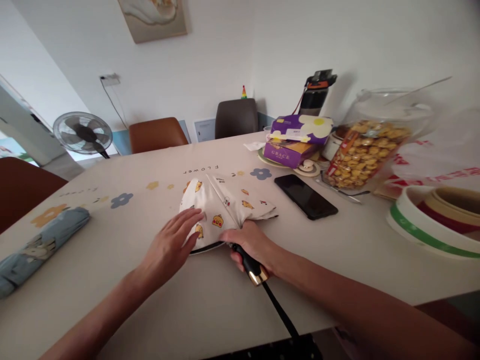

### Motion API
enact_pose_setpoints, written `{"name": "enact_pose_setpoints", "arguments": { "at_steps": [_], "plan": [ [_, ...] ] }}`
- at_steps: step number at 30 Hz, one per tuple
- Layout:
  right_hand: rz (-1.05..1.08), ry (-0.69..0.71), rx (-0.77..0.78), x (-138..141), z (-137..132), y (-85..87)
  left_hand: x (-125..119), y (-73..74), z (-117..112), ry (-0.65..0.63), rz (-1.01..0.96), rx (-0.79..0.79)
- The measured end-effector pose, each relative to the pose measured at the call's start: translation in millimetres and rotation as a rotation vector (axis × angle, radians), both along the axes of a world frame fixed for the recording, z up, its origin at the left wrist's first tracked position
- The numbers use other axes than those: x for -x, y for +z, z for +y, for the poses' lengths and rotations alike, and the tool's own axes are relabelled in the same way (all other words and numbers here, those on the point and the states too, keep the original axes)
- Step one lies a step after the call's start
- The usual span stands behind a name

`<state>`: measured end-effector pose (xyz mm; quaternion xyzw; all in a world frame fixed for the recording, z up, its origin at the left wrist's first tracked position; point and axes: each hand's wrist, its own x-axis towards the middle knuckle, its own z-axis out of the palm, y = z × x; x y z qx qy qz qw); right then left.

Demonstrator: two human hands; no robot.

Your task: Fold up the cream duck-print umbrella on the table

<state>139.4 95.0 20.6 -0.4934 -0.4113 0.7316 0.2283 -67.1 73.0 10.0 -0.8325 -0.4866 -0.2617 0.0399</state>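
Observation:
A white umbrella [217, 221] printed with small yellow cartoon figures lies loosely folded on the table in front of me. Its black handle [249, 262] with a gold end points toward me, and a black strap [279, 307] hangs from it over the table edge. Wrapped round the umbrella where cloth meets handle is my right hand [255, 245]. My left hand [177, 237] rests on the left part of the cloth, fingers stretched out and apart. At the far left lies a second umbrella, blue and rolled up [43, 247].
A black phone [305, 196] lies right of the white umbrella. Behind it stand a purple tissue pack [300, 129], a dark bottle [317, 95] and a tilted snack jar [369, 150]. Tape rolls [431, 235] sit at the right edge. Chairs [159, 135] and a fan [83, 132] stand beyond the table.

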Motion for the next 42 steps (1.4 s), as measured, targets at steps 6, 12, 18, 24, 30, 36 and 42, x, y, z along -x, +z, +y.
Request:
{"name": "enact_pose_setpoints", "arguments": {
  "at_steps": [6,12,18,24,30,36,42],
  "plan": [
    [0.040,-0.022,0.000,-9.1,6.6,-1.9,19.3,-6.6,16.0,0.240,0.145,0.224],
    [-0.059,0.011,-0.061,-1.9,2.8,0.1,-19.8,16.2,12.8,0.245,-0.394,0.354],
    [-0.111,0.062,-0.179,-1.4,-0.5,-15.0,-65.1,12.7,30.9,0.330,-0.925,0.481],
    [-0.083,0.135,-0.221,-8.4,-2.0,-9.0,-82.6,23.2,56.1,0.202,-1.361,0.642],
    [0.051,0.170,-0.202,-16.1,-2.3,3.6,-91.5,29.4,70.7,-0.002,-1.655,0.886],
    [0.135,0.182,-0.208,-9.9,-1.1,-1.0,-86.2,36.9,68.5,-0.007,-1.679,0.816],
    [0.367,0.079,-0.195,-2.5,-0.7,0.2,-76.8,33.8,70.9,-0.036,-1.606,0.785]
  ]
}}
